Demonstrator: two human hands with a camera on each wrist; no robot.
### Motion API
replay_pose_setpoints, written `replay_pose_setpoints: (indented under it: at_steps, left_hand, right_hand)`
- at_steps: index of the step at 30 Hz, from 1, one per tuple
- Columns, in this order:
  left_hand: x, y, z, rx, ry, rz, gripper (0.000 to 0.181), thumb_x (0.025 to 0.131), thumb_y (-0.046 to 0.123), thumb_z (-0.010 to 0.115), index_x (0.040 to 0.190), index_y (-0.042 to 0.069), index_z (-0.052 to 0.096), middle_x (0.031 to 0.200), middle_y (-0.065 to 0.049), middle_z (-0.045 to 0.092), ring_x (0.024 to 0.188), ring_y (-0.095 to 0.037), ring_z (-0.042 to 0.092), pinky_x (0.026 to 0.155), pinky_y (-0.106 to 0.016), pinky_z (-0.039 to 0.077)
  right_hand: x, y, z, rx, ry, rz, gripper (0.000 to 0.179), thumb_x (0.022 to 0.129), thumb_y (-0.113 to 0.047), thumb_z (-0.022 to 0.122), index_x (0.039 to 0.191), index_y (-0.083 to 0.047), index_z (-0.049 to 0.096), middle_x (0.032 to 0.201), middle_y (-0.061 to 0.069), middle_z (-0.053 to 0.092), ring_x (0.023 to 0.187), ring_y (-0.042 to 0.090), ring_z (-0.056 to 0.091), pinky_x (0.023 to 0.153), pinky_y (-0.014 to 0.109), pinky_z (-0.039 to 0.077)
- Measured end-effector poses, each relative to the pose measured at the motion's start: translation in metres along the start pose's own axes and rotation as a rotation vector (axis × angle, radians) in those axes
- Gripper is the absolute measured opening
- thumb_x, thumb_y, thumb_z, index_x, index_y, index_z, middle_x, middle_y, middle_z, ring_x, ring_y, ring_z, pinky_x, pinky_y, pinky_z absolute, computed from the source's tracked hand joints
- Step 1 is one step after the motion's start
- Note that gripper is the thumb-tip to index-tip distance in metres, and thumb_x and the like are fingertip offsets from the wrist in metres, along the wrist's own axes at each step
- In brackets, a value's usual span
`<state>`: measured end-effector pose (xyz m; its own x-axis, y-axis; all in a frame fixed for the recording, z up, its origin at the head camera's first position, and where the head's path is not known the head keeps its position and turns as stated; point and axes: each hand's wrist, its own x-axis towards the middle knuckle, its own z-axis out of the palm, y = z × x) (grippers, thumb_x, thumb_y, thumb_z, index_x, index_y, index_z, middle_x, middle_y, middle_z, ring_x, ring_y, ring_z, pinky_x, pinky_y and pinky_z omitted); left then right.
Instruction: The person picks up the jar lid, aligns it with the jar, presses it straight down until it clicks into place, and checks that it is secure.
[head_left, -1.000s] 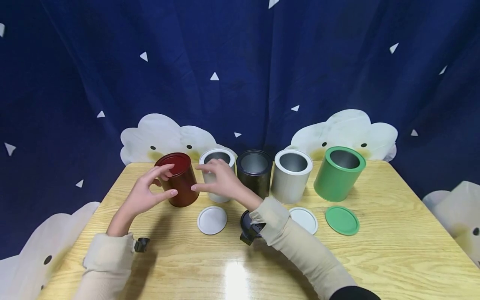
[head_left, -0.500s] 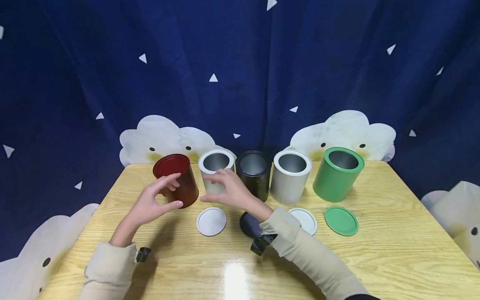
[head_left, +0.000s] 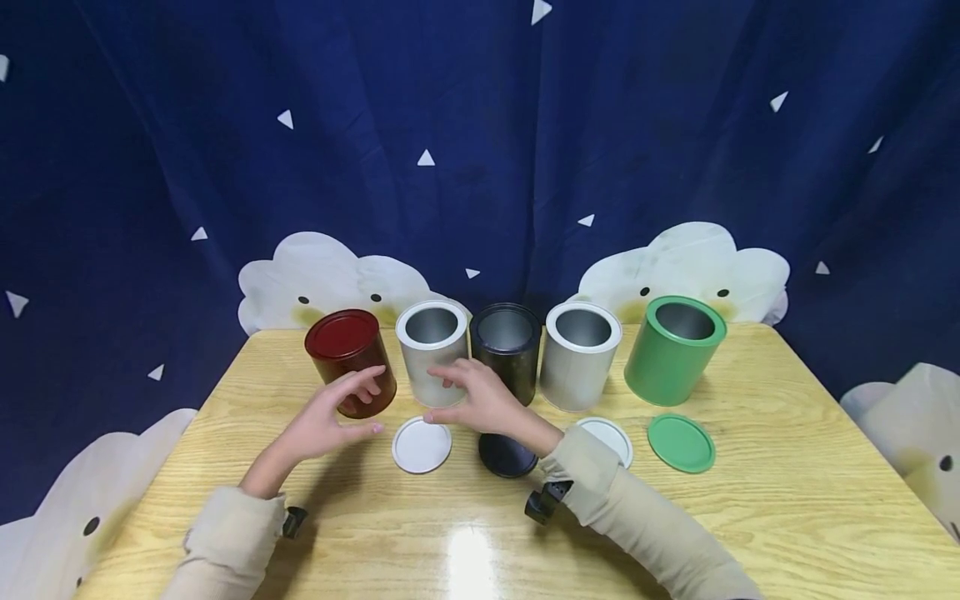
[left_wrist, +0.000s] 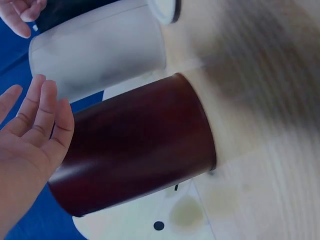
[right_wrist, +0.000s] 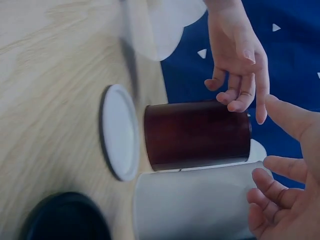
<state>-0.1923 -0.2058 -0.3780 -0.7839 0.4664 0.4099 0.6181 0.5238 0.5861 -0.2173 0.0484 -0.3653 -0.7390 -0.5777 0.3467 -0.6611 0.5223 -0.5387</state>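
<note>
In the head view my left hand [head_left: 322, 421] hovers in front of a dark red can [head_left: 360, 371], fingers spread and holding nothing. That can stands upright at the row's left end with its red lid [head_left: 342, 333] on top. My right hand [head_left: 480, 396] hangs in front of a white can [head_left: 431, 379] and a black can [head_left: 517, 367], thumb and fingers apart with nothing between them. The white can is uncovered, and a white lid [head_left: 422, 446] lies on the table before it. In the left wrist view the loosely bent fingers [left_wrist: 47, 107] overlap the red can.
Farther right stand another uncovered white can [head_left: 577, 375] and an uncovered green can [head_left: 670, 362]. A black lid [head_left: 507, 456], a second white lid [head_left: 609, 437] and a green lid [head_left: 681, 443] lie in front of their cans. A blue curtain [head_left: 480, 108] hangs behind the wooden table [head_left: 787, 467].
Both hands have drawn back toward the person, away from the red can. The right hand has also shifted right. The cans and lids stay put.
</note>
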Motion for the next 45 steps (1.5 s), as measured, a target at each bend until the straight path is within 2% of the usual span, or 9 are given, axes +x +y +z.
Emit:
replay_pose_setpoints:
  at_steps: [6, 12, 18, 25, 30, 37, 45]
  left_hand:
    - [-0.001, -0.008, 0.008, -0.023, -0.06, -0.001, 0.064, 0.07, 0.01, 0.078, 0.125, 0.0, 0.048, 0.096, -0.012, 0.055, 0.081, -0.023, 0.053, 0.064, -0.033, 0.046]
    - [-0.003, -0.016, 0.017, -0.043, -0.149, -0.058, 0.065, 0.072, 0.015, 0.078, 0.127, 0.0, 0.047, 0.099, -0.007, 0.051, 0.082, -0.027, 0.052, 0.061, -0.035, 0.046]
    - [-0.003, -0.023, 0.023, -0.069, -0.247, -0.103, 0.073, 0.071, 0.024, 0.078, 0.131, -0.001, 0.043, 0.103, -0.016, 0.049, 0.084, -0.031, 0.049, 0.061, -0.037, 0.046]
    - [-0.006, -0.034, 0.029, -0.129, -0.359, -0.122, 0.081, 0.07, 0.022, 0.079, 0.133, -0.007, 0.038, 0.102, -0.017, 0.051, 0.082, -0.03, 0.049, 0.069, -0.036, 0.042]
    - [-0.004, -0.04, 0.033, -0.124, -0.414, -0.112, 0.079, 0.071, 0.021, 0.079, 0.132, -0.008, 0.037, 0.101, -0.016, 0.052, 0.083, -0.027, 0.048, 0.071, -0.034, 0.042]
    - [-0.001, -0.044, 0.036, -0.083, -0.462, -0.144, 0.079, 0.068, 0.023, 0.08, 0.13, -0.006, 0.042, 0.095, -0.011, 0.048, 0.081, -0.023, 0.042, 0.069, -0.03, 0.038]
    - [0.002, -0.044, 0.038, -0.034, -0.514, -0.182, 0.076, 0.066, 0.022, 0.082, 0.128, -0.004, 0.046, 0.091, -0.006, 0.043, 0.079, -0.02, 0.04, 0.067, -0.027, 0.036]
  right_hand:
    - [-0.006, 0.01, 0.006, 0.027, -0.038, 0.013, 0.059, 0.069, -0.031, 0.078, 0.118, -0.004, 0.06, 0.087, 0.004, 0.056, 0.081, 0.022, 0.051, 0.07, 0.026, 0.039]
    - [-0.011, 0.024, 0.017, 0.047, -0.094, 0.003, 0.06, 0.07, -0.028, 0.078, 0.12, -0.001, 0.058, 0.089, 0.012, 0.058, 0.08, 0.025, 0.053, 0.069, 0.026, 0.04]
    - [-0.016, 0.035, 0.028, 0.023, -0.146, -0.018, 0.065, 0.069, -0.029, 0.079, 0.122, 0.001, 0.055, 0.091, 0.013, 0.058, 0.078, 0.024, 0.053, 0.066, 0.025, 0.04]
    - [-0.021, 0.042, 0.04, -0.004, -0.204, -0.004, 0.072, 0.067, -0.032, 0.08, 0.125, 0.001, 0.052, 0.092, 0.012, 0.058, 0.078, 0.022, 0.052, 0.068, 0.026, 0.04]
    - [-0.023, 0.042, 0.045, -0.048, -0.242, 0.035, 0.072, 0.066, -0.033, 0.081, 0.123, 0.001, 0.053, 0.089, 0.009, 0.057, 0.081, 0.021, 0.049, 0.071, 0.029, 0.039]
    - [-0.024, 0.038, 0.051, -0.121, -0.307, 0.152, 0.075, 0.064, -0.038, 0.081, 0.127, -0.006, 0.053, 0.105, 0.008, 0.058, 0.1, 0.025, 0.048, 0.077, 0.037, 0.038]
    - [-0.02, 0.036, 0.055, -0.172, -0.331, 0.183, 0.074, 0.065, -0.041, 0.079, 0.126, -0.008, 0.054, 0.104, 0.007, 0.058, 0.097, 0.025, 0.048, 0.075, 0.036, 0.036]
